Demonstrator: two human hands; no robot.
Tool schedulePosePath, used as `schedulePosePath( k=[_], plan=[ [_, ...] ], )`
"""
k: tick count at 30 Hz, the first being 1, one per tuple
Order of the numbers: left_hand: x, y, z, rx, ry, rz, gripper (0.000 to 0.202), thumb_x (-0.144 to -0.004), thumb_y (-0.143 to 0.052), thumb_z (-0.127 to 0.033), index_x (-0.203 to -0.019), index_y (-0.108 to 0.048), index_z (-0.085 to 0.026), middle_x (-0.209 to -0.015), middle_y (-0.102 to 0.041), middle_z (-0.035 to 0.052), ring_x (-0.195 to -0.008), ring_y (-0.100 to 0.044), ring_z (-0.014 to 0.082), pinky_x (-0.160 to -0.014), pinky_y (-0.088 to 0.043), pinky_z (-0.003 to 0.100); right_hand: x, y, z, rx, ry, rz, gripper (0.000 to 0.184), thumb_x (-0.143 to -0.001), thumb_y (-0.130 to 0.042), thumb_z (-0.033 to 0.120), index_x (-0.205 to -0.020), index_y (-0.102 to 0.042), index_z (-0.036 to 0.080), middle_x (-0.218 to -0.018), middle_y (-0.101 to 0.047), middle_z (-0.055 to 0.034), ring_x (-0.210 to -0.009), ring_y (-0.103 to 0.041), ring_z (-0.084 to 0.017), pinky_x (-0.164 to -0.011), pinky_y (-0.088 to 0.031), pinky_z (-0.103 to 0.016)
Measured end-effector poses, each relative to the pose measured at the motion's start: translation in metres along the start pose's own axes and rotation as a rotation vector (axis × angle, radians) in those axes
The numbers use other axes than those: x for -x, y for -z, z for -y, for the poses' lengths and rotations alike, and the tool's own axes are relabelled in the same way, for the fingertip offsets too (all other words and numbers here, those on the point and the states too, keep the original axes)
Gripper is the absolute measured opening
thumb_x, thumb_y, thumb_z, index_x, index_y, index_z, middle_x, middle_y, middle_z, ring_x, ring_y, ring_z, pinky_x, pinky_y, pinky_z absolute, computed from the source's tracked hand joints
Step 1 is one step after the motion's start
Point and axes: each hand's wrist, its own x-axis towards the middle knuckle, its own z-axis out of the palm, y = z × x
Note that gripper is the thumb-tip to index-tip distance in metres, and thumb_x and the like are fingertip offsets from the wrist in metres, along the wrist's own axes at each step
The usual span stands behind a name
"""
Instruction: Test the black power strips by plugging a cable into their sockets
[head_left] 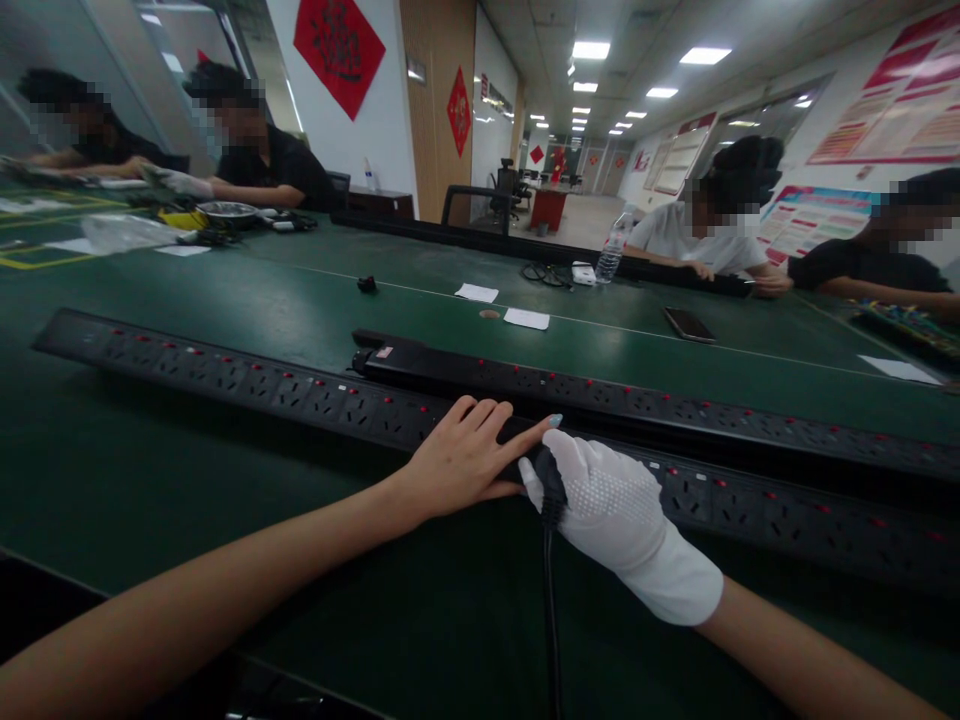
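Note:
A long black power strip [225, 375] with many sockets and red switches lies across the green table [187, 500] in front of me. My bare left hand [469, 455] rests flat on it, fingers stretched out. My right hand [611, 495], in a white glove, is closed round a black plug [549, 475] pushed against the strip. The plug's black cable [553, 610] runs down toward me. A second black power strip [600, 395] lies just behind the first.
Several people sit at the far side and left end of the table. A phone [688, 324], a water bottle [613, 248], paper slips [526, 319], a small black part [367, 285] and a metal bowl [227, 211] lie beyond the strips.

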Motion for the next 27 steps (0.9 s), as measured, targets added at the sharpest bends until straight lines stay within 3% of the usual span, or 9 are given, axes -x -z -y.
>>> schedulePosePath(
  k=[27],
  plan=[
    [0.0003,-0.001,0.0016,0.032,-0.006,-0.004,0.068,-0.082,-0.04,-0.054,-0.138,-0.016,-0.024,-0.115,-0.045,0.0135,-0.103,-0.043,0.0266,-0.085,-0.029,0.038,-0.0002,0.0016,-0.0007,0.003,-0.009,0.045,0.033,-0.084,-0.042,0.041,-0.099,-0.057,0.016,-0.073,-0.061,-0.0037,-0.065,-0.055,-0.014,-0.057,-0.031,-0.025]
  ],
)
